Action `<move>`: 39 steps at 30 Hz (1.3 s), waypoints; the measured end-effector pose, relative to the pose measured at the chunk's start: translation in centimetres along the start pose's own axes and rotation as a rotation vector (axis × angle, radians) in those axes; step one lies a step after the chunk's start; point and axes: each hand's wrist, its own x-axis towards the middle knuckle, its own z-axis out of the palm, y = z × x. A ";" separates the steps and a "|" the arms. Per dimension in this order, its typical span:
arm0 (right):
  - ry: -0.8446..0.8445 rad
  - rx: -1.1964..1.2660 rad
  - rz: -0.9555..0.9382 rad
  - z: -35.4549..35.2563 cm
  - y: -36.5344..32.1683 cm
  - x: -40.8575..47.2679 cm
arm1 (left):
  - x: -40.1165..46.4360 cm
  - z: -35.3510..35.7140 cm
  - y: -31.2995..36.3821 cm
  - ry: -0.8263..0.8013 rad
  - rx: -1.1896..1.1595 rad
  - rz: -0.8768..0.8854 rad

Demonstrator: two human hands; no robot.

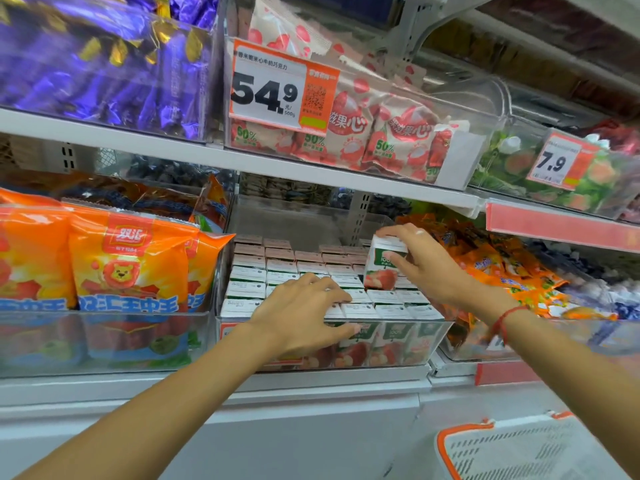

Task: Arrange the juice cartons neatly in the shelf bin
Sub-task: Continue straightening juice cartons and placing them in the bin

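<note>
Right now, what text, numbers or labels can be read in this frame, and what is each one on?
"54.9", "500g": orange price tag; its top line and QR code are too small.
"7.9": right price tag.
"50%": pink lychee candy bags.
"100%": held juice carton, gripped by the right hand.
Orange sausage packs: logo blurred.
Left hand hides other carton tops.

Two hands reach to the clear shelf bin [440, 336]: the left hand [301, 317] and the right hand [420, 263]. One juice carton [382, 263] is raised above the bin; the packed cartons [263, 268] inside are too many to count surely. Two price tags show above the bin, one [282, 86] reading 54.9, one [557, 161] reading 7.9. One basket [519, 448] sits below the bin.
</note>
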 end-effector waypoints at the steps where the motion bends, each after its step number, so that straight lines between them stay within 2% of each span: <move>1: 0.107 -0.010 -0.039 0.3 -0.8 -0.9 | -0.1 -0.1 0.1 -0.006 -0.010 -0.004; 4: 0.361 0.094 -0.030 0.4 -3.3 -3.3 | -0.4 -0.6 0.4 0.013 -0.089 -0.030; 7: 0.487 0.426 0.096 0.1 -6.3 -5.4 | -1.1 -1.6 1.1 0.157 -0.217 -0.089; 10: 0.480 0.739 0.231 -0.4 -9.0 -7.2 | -2.9 -2.6 2.4 0.279 -0.530 -0.226; 14: 0.312 1.059 0.375 -0.8 -11.9 -9.0 | -6.1 -3.5 4.4 0.199 -0.969 -0.324; 16: 0.230 1.144 0.413 -0.6 -13.0 -9.6 | -7.5 -3.7 5.1 0.152 -1.127 -0.321; 20: 0.166 1.166 0.448 0.6 -13.9 -10.0 | -9.5 -3.4 5.6 0.146 -1.207 -0.333; 25: -0.113 1.334 0.518 1.9 -13.2 -10.5 | -10.6 -2.0 5.3 0.173 -1.231 -0.459; 32: -0.037 1.193 0.535 2.8 -12.9 -11.1 | -10.9 -0.8 5.1 0.131 -1.271 -0.477; 37: -0.111 1.134 0.545 3.2 -12.6 -11.3 | -10.8 -0.8 4.4 0.088 -1.232 -0.488; 39: -0.158 1.180 0.544 3.2 -12.3 -11.3 | -10.8 -0.7 4.2 0.098 -1.259 -0.474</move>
